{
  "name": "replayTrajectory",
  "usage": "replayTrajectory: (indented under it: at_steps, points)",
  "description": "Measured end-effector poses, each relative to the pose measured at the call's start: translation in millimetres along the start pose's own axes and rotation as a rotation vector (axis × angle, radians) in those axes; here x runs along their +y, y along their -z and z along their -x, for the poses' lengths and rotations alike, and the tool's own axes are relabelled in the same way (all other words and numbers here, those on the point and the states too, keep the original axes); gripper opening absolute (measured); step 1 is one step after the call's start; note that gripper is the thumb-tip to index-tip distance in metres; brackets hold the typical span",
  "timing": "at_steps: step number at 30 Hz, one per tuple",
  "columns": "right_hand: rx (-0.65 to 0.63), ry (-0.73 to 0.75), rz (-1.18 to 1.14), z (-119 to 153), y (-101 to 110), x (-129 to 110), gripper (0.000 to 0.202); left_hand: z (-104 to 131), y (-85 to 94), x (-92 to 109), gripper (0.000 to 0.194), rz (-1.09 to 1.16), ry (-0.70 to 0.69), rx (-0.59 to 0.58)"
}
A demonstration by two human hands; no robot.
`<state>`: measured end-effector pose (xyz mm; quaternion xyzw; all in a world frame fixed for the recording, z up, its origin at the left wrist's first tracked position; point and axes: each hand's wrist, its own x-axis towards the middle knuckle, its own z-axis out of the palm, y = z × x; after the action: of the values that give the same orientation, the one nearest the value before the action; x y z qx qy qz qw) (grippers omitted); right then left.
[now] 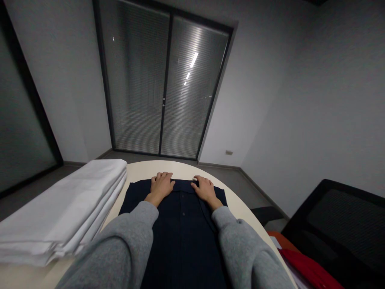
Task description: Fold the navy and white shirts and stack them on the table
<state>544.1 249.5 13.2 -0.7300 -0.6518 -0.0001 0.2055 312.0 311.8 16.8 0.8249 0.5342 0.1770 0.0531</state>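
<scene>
Resting both palms on a dark navy garment, laid out in front of me on a pale round-edged surface. Button strip runs down its middle, two small buttons readable between my wrists, the rest too dark to make out. Its far edge sits just short of the surface's curved far rim; the near end runs out of view at the bottom, between my forearms. Left hand is on the far left part of the cloth, palm down, fingers slightly spread, thumb out toward the middle, fingertips over the far edge. Right hand mirrors it on the far right part, fingers bent a little, thumb apart from the index. Nothing clamped in either one; hands well apart, buttons between. Grey sleeves cover both forearms. Left of the garment: thick stack of folded white cloth, layers showing on the side facing me. Off to the right, black mesh-back chair, with red cloth and something orange beside the surface edge. Beyond: dark-framed glass panels with blinds, light streaks on the right pane, grey wall, small wall plate low down.
</scene>
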Motion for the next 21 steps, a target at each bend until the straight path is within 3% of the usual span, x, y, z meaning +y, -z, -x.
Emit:
replayTrajectory:
  at_steps: [10,15,18,21]
  points:
    - [0.036,0.046,0.031,-1.4,3.8,-7.4,0.017,-7.4,0.0,0.5,0.019,-0.004,-0.149,-0.050]
    - [0.079,0.045,0.036,7.4,21.3,-19.5,0.042,-5.2,-2.3,2.9,0.029,-0.013,-0.130,0.005]
    - [0.037,0.033,0.037,39.0,51.4,-21.5,0.048,-3.3,1.5,8.3,0.051,-0.028,-0.201,0.030]
    - [-0.032,0.059,0.025,106.4,100.7,-15.4,0.043,-7.8,9.8,24.6,0.062,-0.029,-0.380,-0.072]
